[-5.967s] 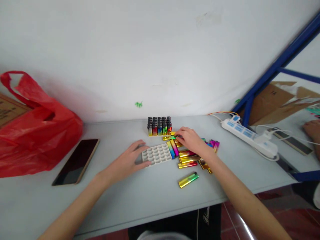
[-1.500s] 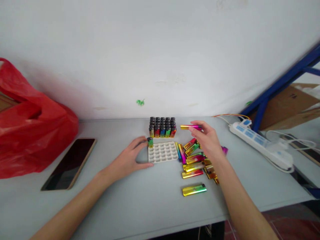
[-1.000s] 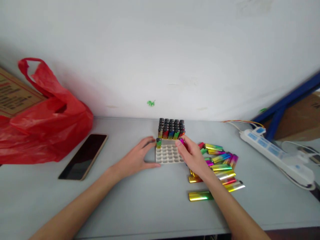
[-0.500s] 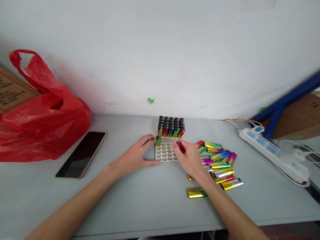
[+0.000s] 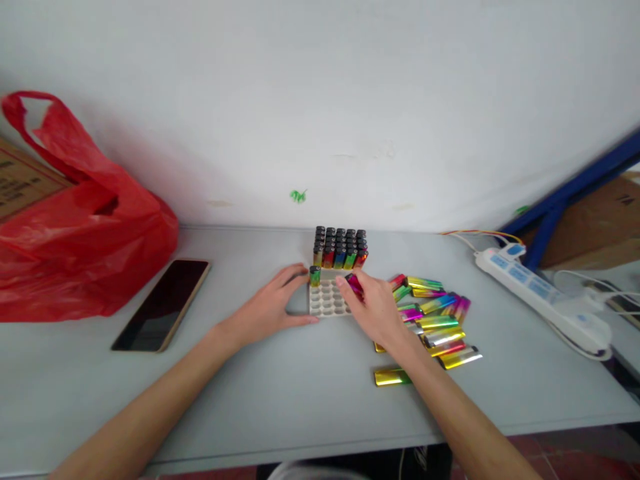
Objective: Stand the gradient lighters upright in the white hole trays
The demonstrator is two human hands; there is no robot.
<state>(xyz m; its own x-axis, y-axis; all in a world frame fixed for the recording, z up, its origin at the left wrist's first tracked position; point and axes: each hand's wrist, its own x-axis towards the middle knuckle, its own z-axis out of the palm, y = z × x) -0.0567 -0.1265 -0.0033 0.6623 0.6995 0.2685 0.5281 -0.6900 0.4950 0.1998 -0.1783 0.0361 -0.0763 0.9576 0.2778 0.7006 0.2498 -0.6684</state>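
A white wall (image 5: pixel 250 100) fills the top of the frame, and a grey table (image 5: pixel 250 400) spans most of the lower part. At the left sits a red plastic bag (image 5: pixel 95 247), a printed carton (image 5: pixel 23 180) showing behind it. At the right edge, a cardboard box (image 5: pixel 595 223) lies behind a blue metal frame (image 5: pixel 547 233). Near them runs a white power strip (image 5: pixel 540 290); a dark phone (image 5: pixel 163 307) lies left of centre. Loose metallic lighters (image 5: pixel 440 323) are heaped right of centre. The right hand (image 5: pixel 377 307) pinches a magenta lighter (image 5: pixel 354 284) between thumb and fingers over the right part of a white tray (image 5: pixel 329 303) in mid-frame. The left hand (image 5: pixel 273 303) has thumb and fingers wide apart at the tray's left edge. Just beyond the tray, a block of upright lighters (image 5: pixel 340 250) stands in rows. One green lighter (image 5: pixel 315 277) stands upright at the tray's far left corner.
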